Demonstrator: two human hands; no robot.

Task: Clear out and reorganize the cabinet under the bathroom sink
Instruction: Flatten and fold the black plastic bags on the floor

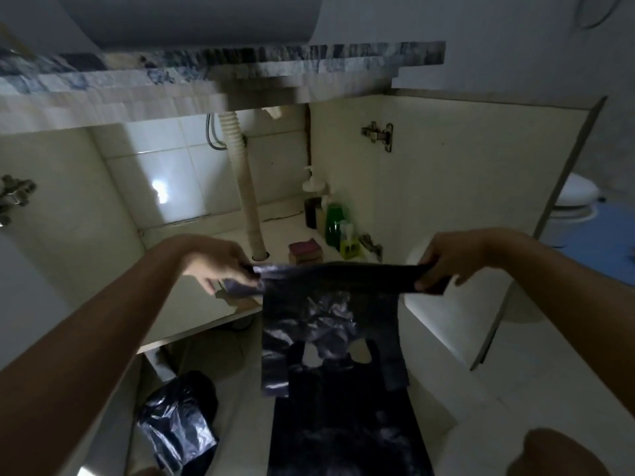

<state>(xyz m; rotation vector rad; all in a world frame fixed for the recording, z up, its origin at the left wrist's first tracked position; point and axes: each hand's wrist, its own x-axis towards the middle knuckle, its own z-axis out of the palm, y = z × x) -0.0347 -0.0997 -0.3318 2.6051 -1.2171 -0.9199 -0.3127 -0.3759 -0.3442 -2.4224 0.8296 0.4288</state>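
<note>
Cabinet (185, 314): is standing open under the marbled desk (206, 63) edge, its pale floor showing behind the hands.
Left hinge (13, 197): is sitting on the panel at the far left edge of the view.
Crumpled bag (178, 417): is lying on the floor in front of the cabinet, below the left forearm, black and shiny.
Left hand (220, 266): is pinching the left top corner of the black bag, fingers curled round the plastic.
Drain pipe (244, 187): is running down from under the sink into the cabinet floor, just behind the left hand.
Black bag (330, 321): is hanging stretched between both hands in front of the cabinet opening, its lower part draping toward the floor.
Sponge stack (304, 252): is resting on the cabinet floor just behind the bag's top edge, pinkish on top.
Bottles: a pump bottle (312, 187), a green bottle (336, 218) and a small yellow bottle (348, 242) are standing in a row along the cabinet's right side.
Right hinge (378, 134): is sitting high on the right panel.
Right hand (443, 266): is gripping the bag's right top corner, fingers closed on it.
Toilet (574, 201): is showing at the far right, beside a blue mat (598, 235).
</note>
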